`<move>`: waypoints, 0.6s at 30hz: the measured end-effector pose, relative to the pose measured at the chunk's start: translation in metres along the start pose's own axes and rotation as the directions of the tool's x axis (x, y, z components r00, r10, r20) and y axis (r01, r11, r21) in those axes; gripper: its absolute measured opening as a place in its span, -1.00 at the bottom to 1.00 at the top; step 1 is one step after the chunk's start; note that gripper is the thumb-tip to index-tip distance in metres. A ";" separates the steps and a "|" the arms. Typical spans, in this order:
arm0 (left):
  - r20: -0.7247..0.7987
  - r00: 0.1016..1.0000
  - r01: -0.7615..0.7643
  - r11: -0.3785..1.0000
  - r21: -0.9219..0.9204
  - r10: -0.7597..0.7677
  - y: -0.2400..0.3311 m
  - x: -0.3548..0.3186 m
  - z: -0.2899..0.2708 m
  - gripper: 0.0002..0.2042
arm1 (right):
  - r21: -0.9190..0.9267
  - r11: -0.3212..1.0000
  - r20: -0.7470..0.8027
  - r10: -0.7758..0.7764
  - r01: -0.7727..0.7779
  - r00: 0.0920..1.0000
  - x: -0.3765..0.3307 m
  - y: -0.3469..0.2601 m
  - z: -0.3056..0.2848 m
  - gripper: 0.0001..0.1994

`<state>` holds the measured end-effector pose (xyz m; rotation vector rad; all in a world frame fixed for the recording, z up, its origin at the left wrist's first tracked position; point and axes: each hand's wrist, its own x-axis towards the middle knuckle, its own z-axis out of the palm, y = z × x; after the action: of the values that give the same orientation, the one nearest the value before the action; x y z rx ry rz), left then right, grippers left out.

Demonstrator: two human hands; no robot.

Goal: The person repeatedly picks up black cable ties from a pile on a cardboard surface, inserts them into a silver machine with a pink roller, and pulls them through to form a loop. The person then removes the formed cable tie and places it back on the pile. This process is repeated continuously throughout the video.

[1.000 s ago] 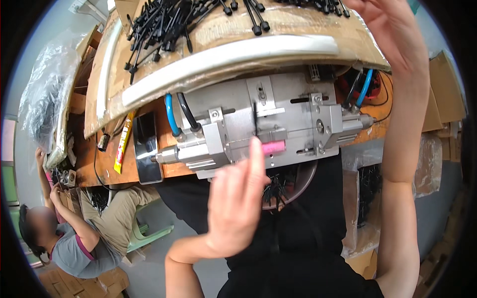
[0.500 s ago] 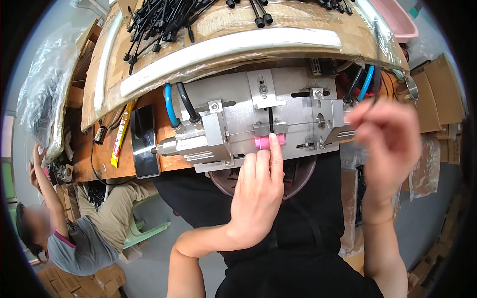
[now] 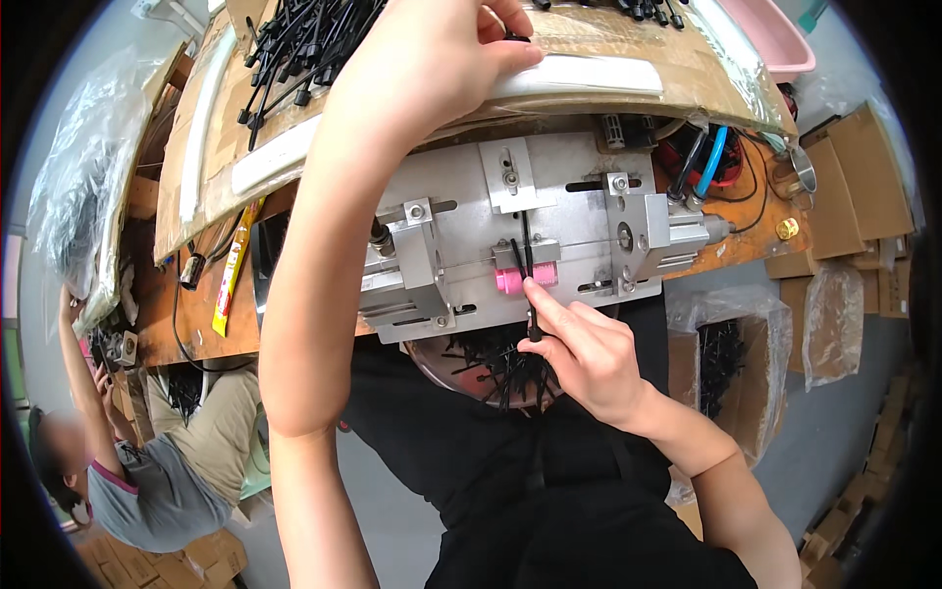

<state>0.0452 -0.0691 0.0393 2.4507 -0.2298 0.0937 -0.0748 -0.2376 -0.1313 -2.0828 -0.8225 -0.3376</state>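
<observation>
Across the near edge of the cardboard sheet reaches my left hand (image 3: 442,59), its fingers closed at a black capped rod that mostly hides behind them. My right hand (image 3: 594,358) pinches the capped end of another black rod (image 3: 533,322) between thumb and index finger. That rod lies by the pink block (image 3: 510,280) on the metal fixture (image 3: 461,182). Another thin black rod (image 3: 525,228) runs from the fixture's upper bracket toward the block. Below the fixture, a bowl (image 3: 422,358) holds many black rods.
Piles of black capped rods (image 3: 314,44) cover parts of the cardboard sheet (image 3: 201,147). Metal cylinders (image 3: 682,236) with blue and black hoses flank the fixture. A yellow packet (image 3: 235,270) lies left. An open carton (image 3: 756,353) stands right; a seated person (image 3: 162,481) is left.
My left hand has left the pink block and reached up to the cardboard. My right hand has come in from the right to the block with a black rod. The bowl's rods are now visible.
</observation>
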 end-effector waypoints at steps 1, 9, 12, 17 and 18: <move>-0.009 0.998 -0.058 0.997 -0.045 0.058 -0.010 -0.004 -0.002 -0.80 | -0.007 1.000 0.014 0.011 -0.011 1.000 0.000 0.001 -0.001 -0.32; -0.144 0.990 -0.022 0.998 -0.063 0.013 -0.012 -0.031 -0.018 -0.79 | 0.053 0.996 0.026 -0.067 0.065 0.997 0.002 -0.001 -0.007 -0.41; -0.302 0.922 -0.247 0.969 0.024 0.242 -0.040 -0.056 -0.011 -0.65 | 0.168 0.962 -0.066 -0.208 0.216 0.976 0.003 -0.005 -0.017 -0.52; -0.343 0.891 -0.172 0.920 0.354 0.298 -0.024 -0.142 0.060 -0.38 | 0.844 0.535 -0.009 0.107 -0.051 0.994 -0.007 -0.006 -0.043 -0.77; -0.277 0.916 -0.177 0.912 0.370 0.290 -0.025 -0.156 0.079 -0.36 | 0.896 0.439 0.010 0.141 -0.071 0.990 -0.009 -0.005 -0.045 -0.79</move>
<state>-0.1026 -0.0774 -0.0569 2.6833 -0.3895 0.6964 -0.0824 -0.2756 -0.1055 -1.0630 -0.6043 0.1228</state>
